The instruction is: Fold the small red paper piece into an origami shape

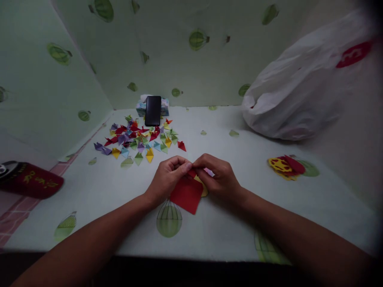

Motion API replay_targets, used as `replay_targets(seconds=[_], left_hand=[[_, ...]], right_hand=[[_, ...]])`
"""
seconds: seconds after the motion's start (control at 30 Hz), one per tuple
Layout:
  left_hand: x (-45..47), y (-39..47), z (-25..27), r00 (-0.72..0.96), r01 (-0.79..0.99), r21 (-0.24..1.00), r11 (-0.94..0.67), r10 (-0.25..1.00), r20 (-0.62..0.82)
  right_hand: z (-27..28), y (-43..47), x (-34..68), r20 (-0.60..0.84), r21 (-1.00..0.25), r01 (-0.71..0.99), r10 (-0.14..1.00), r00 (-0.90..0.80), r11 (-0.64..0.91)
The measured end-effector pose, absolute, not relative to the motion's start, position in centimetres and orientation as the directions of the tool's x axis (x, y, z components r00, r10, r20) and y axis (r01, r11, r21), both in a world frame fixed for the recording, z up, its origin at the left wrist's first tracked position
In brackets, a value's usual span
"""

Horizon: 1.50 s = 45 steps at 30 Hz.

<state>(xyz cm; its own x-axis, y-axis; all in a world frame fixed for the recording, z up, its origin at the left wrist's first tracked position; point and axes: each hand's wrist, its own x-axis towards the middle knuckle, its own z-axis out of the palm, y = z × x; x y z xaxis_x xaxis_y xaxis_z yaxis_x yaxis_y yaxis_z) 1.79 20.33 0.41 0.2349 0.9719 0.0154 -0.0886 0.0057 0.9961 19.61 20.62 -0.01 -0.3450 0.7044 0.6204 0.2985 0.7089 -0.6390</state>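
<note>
My left hand (170, 175) and my right hand (220, 175) meet at the middle of the table, fingertips pinched together. Between them is a small folded piece of red paper (192, 173), mostly covered by the fingers. Just below lies a flat red paper square (187, 195), with a yellow piece (204, 189) showing at its right edge, partly under my right hand. Beyond my left hand spreads a heap of folded paper cranes (138, 139) in red, purple, yellow, green and blue.
A black phone (153, 111) leans against a tissue box (164, 107) behind the cranes. At the left edge is a red can (32, 179). A white plastic bag (287, 91) stands at the back right, with yellow and red cut-outs (284, 166) in front of it.
</note>
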Motion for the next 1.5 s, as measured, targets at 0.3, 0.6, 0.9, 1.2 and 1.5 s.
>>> replay_targets(seconds=[0.3,0.6,0.9,1.2,1.5], left_hand=[[1.76,20.49,0.71,0.106,0.009,0.997,-0.074,0.992,0.073],[1.54,20.63,0.23,0.133,0.027,0.997,-0.074,0.989,0.070],[1.55,20.92,0.20,0.117,0.046,0.995,-0.088,0.990,0.082],[1.58,20.64,0.43,0.112,0.185,0.962,-0.203,0.977,0.184],[1.54,20.91,0.63,0.114,0.019,0.999,-0.039,0.993,0.036]], right_hand=[[-0.11,21.07,19.69,0.232,-0.973,-0.073,0.919,-0.319,0.221],[-0.22,21.17,19.62,0.134,-0.990,-0.076,0.935,-0.329,0.115],[-0.54,21.42,19.54,0.051,-0.973,-0.229,0.937,-0.347,-0.031],[-0.30,21.19,19.59,-0.019,-0.978,-0.189,0.936,-0.351,-0.091],[0.12,21.28,19.69,0.300,-0.917,0.176,0.909,-0.288,0.359]])
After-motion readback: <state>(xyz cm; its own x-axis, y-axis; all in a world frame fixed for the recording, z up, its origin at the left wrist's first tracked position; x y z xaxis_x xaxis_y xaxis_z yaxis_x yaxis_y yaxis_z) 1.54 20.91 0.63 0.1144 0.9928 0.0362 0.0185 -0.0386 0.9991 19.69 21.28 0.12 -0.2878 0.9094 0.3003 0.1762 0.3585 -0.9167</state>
